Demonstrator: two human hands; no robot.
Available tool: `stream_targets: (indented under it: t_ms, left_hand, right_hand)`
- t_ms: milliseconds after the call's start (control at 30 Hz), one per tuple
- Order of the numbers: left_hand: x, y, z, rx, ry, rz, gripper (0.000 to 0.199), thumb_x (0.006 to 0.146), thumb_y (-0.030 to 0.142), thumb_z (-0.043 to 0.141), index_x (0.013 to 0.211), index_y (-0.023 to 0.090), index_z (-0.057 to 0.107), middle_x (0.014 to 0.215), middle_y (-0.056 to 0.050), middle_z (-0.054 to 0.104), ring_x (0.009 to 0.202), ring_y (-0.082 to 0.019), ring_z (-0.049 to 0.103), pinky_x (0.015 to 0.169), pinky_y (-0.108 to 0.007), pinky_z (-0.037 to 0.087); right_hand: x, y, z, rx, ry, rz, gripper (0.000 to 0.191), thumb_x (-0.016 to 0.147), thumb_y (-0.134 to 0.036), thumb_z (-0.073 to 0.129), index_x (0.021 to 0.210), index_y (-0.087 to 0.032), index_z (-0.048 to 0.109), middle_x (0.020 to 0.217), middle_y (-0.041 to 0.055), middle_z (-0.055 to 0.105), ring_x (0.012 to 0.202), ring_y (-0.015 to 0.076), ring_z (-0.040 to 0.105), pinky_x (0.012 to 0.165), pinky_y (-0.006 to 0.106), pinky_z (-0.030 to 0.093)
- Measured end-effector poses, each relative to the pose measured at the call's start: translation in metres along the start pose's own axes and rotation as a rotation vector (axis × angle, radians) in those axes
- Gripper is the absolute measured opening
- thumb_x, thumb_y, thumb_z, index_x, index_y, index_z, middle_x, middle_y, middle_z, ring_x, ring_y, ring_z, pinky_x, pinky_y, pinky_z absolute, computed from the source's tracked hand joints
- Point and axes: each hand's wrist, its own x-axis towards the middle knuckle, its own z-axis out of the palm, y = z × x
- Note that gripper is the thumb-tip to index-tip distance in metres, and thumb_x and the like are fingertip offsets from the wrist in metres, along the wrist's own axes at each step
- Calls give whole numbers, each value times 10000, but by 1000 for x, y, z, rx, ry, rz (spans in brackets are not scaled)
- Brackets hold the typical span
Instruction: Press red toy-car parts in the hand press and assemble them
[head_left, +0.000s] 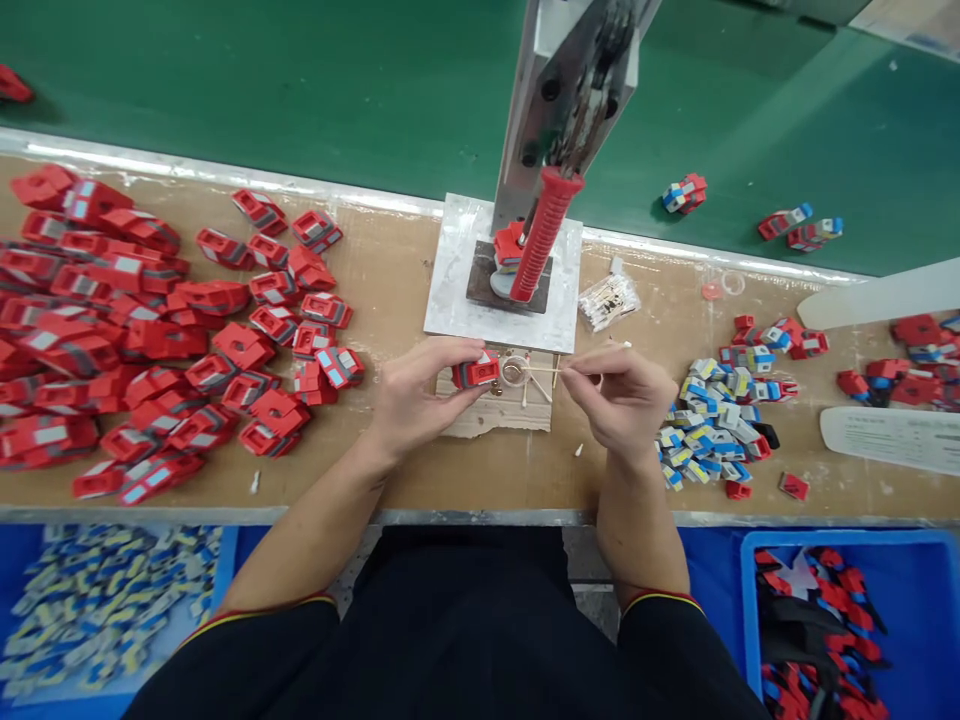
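Observation:
Between the thumb and fingers of my left hand [420,395] is a red and grey plastic toy part [477,373], its recessed side facing up. My right hand [621,395] pinches a thin cotton swab [546,367] whose far end reaches over a small round dish [514,371]. Dish and loose swabs rest on a torn piece of cardboard [495,420], just below the press. I cannot tell whether the swab tip touches the dish's contents.
A hand press with a red handle [546,235] stands on a metal plate [452,290]. Many red parts [150,320] cover the left; blue, white and yellow pieces [709,425] lie right. A swab bag [609,298] sits beside the press. Blue bins [915,600] stand below the bench edge.

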Motion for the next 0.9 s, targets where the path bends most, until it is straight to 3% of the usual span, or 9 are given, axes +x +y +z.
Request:
stream_targets:
  t_ms: [67, 300, 567, 800, 900]
  left_hand:
    - [1, 1, 0, -1, -8, 27, 229, 877, 180, 848, 1089, 209, 767, 1091, -60, 842, 1007, -194, 816, 921, -309, 663]
    - [1, 2, 0, 18, -38, 44, 188, 913, 227, 824, 1090, 209, 764, 1096, -65, 841, 1018, -199, 813, 925, -318, 662]
    - [1, 2, 0, 29, -34, 47, 195, 907, 201, 822, 1092, 212, 762, 1095, -62, 841, 1020, -196, 811, 925, -315, 663]
    - [2, 2, -1, 48, -25, 23, 201, 899, 163, 812, 1087, 221, 768, 1102, -58, 839, 1023, -202, 810, 932, -329, 662]
    - [2, 1, -2, 30, 10, 23, 223, 885, 177, 835, 1092, 225, 770, 1105, -56, 838, 1014, -206, 811, 931, -334, 661]
  right_hand:
    - [-1, -6, 3, 137, 68, -16, 122, 912, -224, 790, 830, -259, 708, 714, -10, 781, 638, 163, 725, 570, 304, 547]
    - [-5, -12, 22, 246, -4, -12, 139, 894, -129, 791, 879, -254, 732, 774, 2, 820, 704, 167, 780, 646, 305, 616]
    - [-5, -9, 19, 111, -47, 1, 136, 903, -169, 770, 814, -250, 708, 736, 8, 804, 665, 168, 758, 606, 311, 599]
    - [-1, -5, 0, 69, -40, -64, 144, 912, -141, 757, 854, -260, 700, 755, -6, 791, 670, 164, 732, 601, 304, 546]
    - [0, 3, -1, -74, -173, -87, 136, 939, -140, 729, 876, -257, 701, 766, -4, 773, 699, 165, 703, 637, 306, 527]
